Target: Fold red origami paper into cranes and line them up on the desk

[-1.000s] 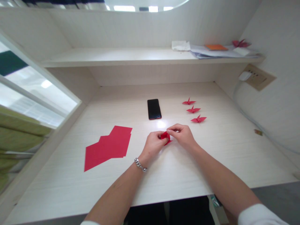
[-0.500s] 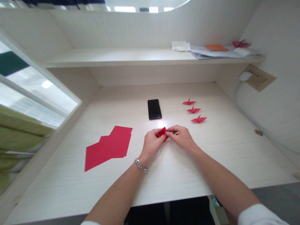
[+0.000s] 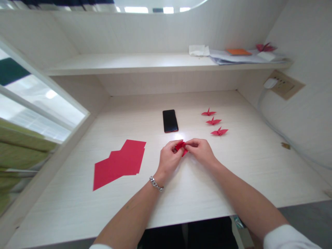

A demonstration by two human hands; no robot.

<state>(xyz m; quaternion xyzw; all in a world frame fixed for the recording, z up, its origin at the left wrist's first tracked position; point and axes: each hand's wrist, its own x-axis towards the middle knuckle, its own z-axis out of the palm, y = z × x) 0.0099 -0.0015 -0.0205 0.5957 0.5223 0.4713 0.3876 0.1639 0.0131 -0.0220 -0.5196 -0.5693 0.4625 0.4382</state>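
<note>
Over the desk (image 3: 197,204), the left hand (image 3: 169,156) pinches a small folded red paper (image 3: 179,146) between thumb and fingers, seemingly to steady it; the right hand (image 3: 201,149) grips its other edge by the fingertips, likely for control of the small folds. To their left, red sheets (image 3: 120,160) overlap flat, apparently within easy reach. Beyond the hands lies a phone (image 3: 170,121), probably out of their way, and right of it three red cranes (image 3: 213,121) stand in a loose row, perhaps spaced to spare their wings

We log a pale desk (image 3: 197,200) – flat red sheets (image 3: 121,160) at left, black phone (image 3: 170,121) toward back, three red paper cranes (image 3: 213,121) at right. Shelf (image 3: 129,61): crumpled white paper (image 3: 199,50), stacked papers (image 3: 230,59).
</note>
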